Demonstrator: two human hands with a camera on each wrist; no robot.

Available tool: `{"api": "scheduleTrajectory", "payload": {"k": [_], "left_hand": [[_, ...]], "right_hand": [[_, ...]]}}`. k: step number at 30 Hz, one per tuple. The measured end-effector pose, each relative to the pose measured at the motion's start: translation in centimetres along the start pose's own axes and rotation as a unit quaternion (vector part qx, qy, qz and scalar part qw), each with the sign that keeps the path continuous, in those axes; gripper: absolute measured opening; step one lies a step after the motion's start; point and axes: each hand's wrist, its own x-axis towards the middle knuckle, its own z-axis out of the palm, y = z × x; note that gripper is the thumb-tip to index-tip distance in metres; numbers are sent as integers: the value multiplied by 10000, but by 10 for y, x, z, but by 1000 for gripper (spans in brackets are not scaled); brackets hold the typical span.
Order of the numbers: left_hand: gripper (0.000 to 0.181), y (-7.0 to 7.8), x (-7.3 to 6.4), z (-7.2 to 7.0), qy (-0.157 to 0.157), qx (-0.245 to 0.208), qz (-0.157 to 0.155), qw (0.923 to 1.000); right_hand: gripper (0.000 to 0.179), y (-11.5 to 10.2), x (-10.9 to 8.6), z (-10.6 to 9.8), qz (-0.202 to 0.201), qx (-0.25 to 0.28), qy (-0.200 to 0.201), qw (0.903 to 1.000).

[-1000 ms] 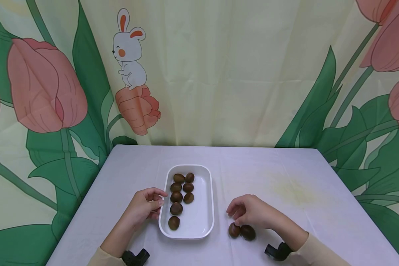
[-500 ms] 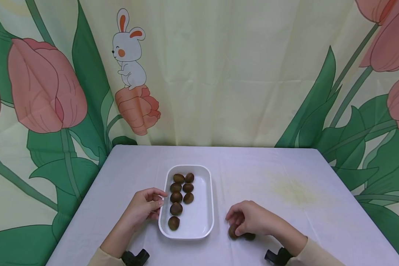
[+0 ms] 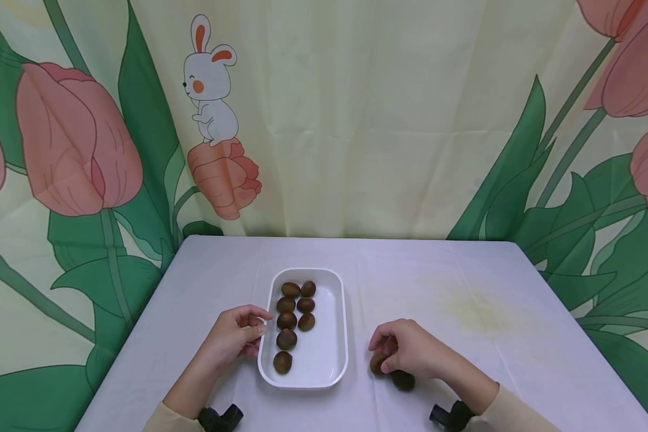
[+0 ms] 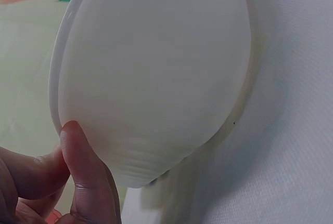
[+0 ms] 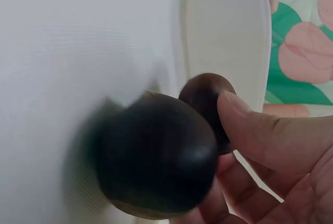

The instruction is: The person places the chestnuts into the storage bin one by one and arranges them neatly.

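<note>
My left hand (image 3: 237, 336) pinches the left rim of a white tray (image 3: 326, 342). Its thumb lies against the tray's outer wall in the left wrist view. Inside the tray, several brown chestnuts (image 3: 286, 339) stand in two columns on the left side, the left column longer. To the right of the tray, my right hand (image 3: 407, 348) grips a chestnut (image 3: 377, 363) between thumb and fingers, as the right wrist view also shows with the thumb on that chestnut (image 5: 203, 91). A second chestnut (image 3: 403, 380) lies on the cloth just below the hand, looming large and dark in the right wrist view.
A white cloth covers the table (image 3: 491, 360), with a faint yellowish stain (image 3: 477, 309) at right. Behind the table hangs a curtain (image 3: 356, 120) printed with tulips and a rabbit. Black wrist cameras (image 3: 221, 418) sit at both wrists.
My right hand has come down over the two loose chestnuts, taken the left one, and shifted it slightly up, away from the other. The left hand and tray stay still.
</note>
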Motion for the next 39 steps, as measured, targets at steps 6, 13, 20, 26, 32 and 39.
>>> {"api": "scheduleTrajectory", "payload": {"k": [6,13,20,26,32,39], "left_hand": [[25,0,0,0,16,0,8,10000],[26,2,-1,0,-38,-43,2,10000],[25,1,0,1,-2,-9,4,10000],[25,1,-1,1,2,12,-2,10000],[24,2,-1,0,7,2,-31,10000],[24,2,0,0,32,8,-23,10000]], "right_hand": [[35,-6,3,-8,75,-64,254,9996],[33,-14,6,-17,-38,-96,307,9995],[29,-25,13,-22,-71,91,295,9995],[27,-31,18,-22,-238,119,365,9990],[25,-39,30,-19,-364,298,408,9981],[25,-52,49,-10,-528,372,440,9969]]}}
